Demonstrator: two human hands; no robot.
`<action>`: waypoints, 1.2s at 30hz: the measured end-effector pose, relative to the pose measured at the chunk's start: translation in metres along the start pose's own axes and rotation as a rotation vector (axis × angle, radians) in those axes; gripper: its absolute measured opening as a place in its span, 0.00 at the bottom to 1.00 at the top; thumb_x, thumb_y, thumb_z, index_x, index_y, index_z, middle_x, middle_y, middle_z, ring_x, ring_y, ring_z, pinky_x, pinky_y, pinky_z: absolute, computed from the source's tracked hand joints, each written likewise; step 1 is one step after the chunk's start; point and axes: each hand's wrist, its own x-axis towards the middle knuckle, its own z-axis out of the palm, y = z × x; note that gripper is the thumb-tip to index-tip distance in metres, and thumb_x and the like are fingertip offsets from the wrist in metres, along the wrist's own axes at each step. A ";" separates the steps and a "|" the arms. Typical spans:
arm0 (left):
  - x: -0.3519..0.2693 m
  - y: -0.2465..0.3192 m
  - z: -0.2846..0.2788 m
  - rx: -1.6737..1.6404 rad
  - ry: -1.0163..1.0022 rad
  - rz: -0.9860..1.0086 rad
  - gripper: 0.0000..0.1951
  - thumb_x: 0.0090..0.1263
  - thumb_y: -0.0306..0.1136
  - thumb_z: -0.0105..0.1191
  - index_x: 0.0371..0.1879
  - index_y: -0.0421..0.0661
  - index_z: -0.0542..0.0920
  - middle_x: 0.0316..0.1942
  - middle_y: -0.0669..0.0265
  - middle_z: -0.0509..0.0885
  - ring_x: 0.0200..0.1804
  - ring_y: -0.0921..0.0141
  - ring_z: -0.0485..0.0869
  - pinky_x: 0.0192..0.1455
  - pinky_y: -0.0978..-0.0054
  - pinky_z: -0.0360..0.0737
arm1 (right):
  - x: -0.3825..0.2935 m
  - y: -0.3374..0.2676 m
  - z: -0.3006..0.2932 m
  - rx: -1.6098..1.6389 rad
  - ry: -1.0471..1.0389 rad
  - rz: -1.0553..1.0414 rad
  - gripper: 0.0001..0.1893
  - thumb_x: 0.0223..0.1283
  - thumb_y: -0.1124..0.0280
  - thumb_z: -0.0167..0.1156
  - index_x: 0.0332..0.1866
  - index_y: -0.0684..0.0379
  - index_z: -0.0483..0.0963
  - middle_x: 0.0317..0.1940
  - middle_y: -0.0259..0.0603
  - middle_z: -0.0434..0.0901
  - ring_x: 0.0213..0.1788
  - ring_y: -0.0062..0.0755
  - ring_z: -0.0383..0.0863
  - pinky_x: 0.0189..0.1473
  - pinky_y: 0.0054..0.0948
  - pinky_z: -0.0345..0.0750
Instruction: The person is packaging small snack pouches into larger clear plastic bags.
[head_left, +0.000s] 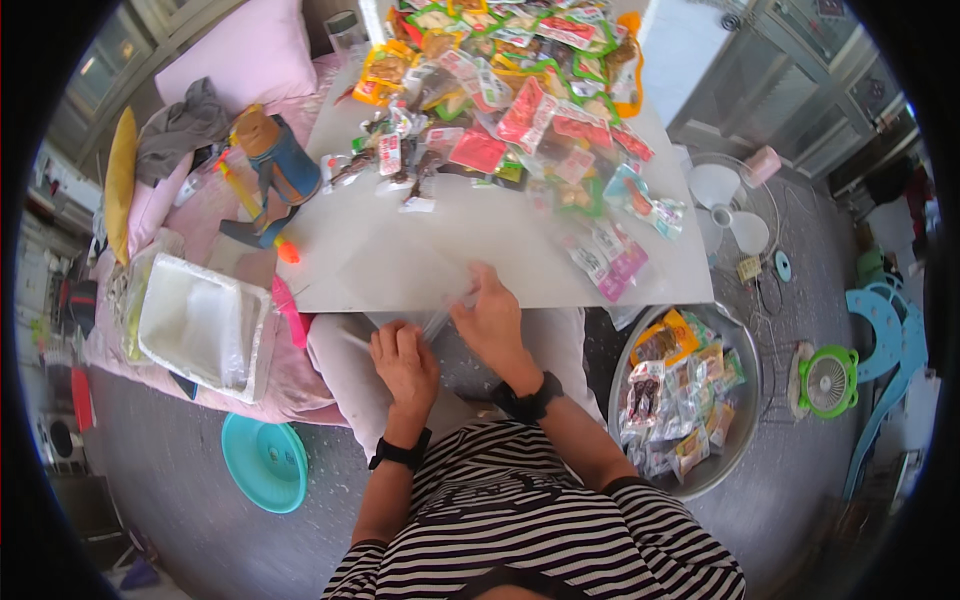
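Observation:
At the near edge of a white table (337, 277), both hands grip a clear plastic bag (405, 259), blurred and partly lying on the tabletop. My left hand (406, 361) is low, just off the edge, with its fingers curled on the plastic. Higher and to the right, my right hand (489, 311) pinches the bag between thumb and fingers. Beyond them, a heap of small packaged snacks (525, 112) in red, orange and green wrappers covers the far part of the table. Purple and white packets (611, 259) lie near the right front corner.
A metal basin (750, 442) of wrapped snacks stands on the floor at right, near a green fan (828, 380). At left, a white foam box (202, 322), a hammer (259, 225) and a pink-handled tool (291, 311) lie by the table. A turquoise basin (266, 461) sits below.

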 end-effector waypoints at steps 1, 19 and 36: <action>-0.004 0.000 0.001 0.025 -0.018 0.020 0.09 0.50 0.19 0.49 0.31 0.43 0.72 0.34 0.57 0.73 0.37 0.54 0.71 0.39 0.60 0.68 | 0.003 0.002 -0.003 -0.021 0.058 -0.030 0.09 0.48 0.72 0.60 0.35 0.62 0.72 0.23 0.43 0.77 0.24 0.43 0.77 0.28 0.36 0.73; -0.006 -0.029 -0.001 -0.056 0.018 -0.122 0.17 0.62 0.21 0.49 0.51 0.39 0.74 0.21 0.58 0.76 0.20 0.66 0.70 0.25 0.70 0.70 | 0.010 0.024 0.022 -0.042 -0.045 -0.196 0.03 0.50 0.76 0.56 0.31 0.60 0.71 0.26 0.45 0.77 0.27 0.49 0.76 0.29 0.40 0.72; 0.006 -0.045 0.006 -0.022 -0.028 -0.298 0.09 0.55 0.21 0.52 0.36 0.38 0.77 0.24 0.56 0.77 0.23 0.61 0.75 0.26 0.66 0.72 | 0.030 0.024 0.002 -0.040 -0.326 -0.173 0.11 0.48 0.67 0.61 0.34 0.62 0.72 0.27 0.46 0.77 0.32 0.48 0.78 0.35 0.41 0.74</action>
